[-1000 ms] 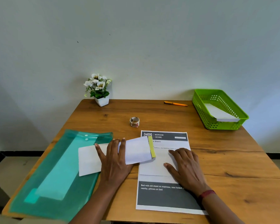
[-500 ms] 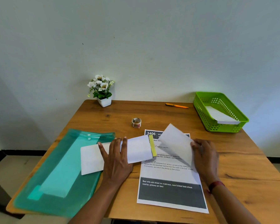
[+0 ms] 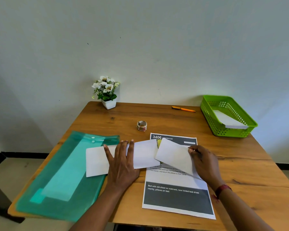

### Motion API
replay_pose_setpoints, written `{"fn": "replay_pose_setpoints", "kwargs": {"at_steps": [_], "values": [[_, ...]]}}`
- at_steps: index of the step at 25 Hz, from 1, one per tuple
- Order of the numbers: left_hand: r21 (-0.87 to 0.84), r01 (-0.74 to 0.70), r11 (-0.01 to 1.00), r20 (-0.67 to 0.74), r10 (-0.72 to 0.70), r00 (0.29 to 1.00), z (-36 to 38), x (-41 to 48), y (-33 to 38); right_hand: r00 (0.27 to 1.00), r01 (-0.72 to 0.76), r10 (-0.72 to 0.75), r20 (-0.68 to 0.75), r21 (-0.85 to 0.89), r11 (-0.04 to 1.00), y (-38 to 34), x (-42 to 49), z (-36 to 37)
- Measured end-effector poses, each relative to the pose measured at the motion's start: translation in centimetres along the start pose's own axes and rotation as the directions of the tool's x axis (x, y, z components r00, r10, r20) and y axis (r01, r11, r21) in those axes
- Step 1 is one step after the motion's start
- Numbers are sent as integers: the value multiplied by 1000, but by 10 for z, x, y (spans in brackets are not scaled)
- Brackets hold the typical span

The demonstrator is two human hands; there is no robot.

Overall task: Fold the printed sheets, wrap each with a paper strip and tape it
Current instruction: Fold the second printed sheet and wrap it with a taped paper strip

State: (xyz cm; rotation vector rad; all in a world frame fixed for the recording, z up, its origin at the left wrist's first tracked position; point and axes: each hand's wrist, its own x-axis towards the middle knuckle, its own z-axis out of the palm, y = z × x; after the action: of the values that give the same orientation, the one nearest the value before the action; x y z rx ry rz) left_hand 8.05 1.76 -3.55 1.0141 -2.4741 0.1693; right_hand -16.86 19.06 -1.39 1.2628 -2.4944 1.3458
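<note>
A printed sheet [image 3: 177, 195] headed "3406 BEDROOM" lies flat near the table's front edge. My right hand [image 3: 205, 164] pinches a folded white paper [image 3: 173, 155] by its right edge, holding it tilted over the sheet's upper half. My left hand [image 3: 122, 164] rests flat, fingers spread, on a white folded sheet [image 3: 97, 160] that overlaps the green folder. A yellow strip [image 3: 158, 143] peeks out between the two white papers. A small tape roll [image 3: 141, 125] stands behind them on the table.
A translucent green folder [image 3: 60, 177] covers the table's left side. A green plastic basket [image 3: 227, 115] holding a white folded paper sits at the back right. An orange pen [image 3: 183, 109] and a small flower pot [image 3: 108, 94] stand along the wall edge.
My right hand went from pressing flat on the printed sheet to lifting a folded white paper, which has now swung left and down over the yellow strip. My left hand stayed put.
</note>
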Motion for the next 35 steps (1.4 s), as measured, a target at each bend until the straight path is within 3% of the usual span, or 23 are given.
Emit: {"fn": "replay_pose_setpoints", "kwargs": {"at_steps": [9, 15, 27, 35], "values": [[5, 0, 1000, -7, 0, 1000, -1, 0, 1, 993, -23, 12, -120, -86, 996, 6, 4, -4], [14, -1, 1000, 0, 1, 1000, -2, 0, 1, 986, 32, -62, -157, -185, 982, 4, 3, -6], [19, -21, 1000, 48, 21, 999, -2, 2, 1, 981, 192, -185, 51, -191, 963, -9, 4, 1], [8, -55, 998, 77, 54, 996, -1, 1, 0, 966, 135, -41, 255, -364, 921, -15, 30, 13]]}}
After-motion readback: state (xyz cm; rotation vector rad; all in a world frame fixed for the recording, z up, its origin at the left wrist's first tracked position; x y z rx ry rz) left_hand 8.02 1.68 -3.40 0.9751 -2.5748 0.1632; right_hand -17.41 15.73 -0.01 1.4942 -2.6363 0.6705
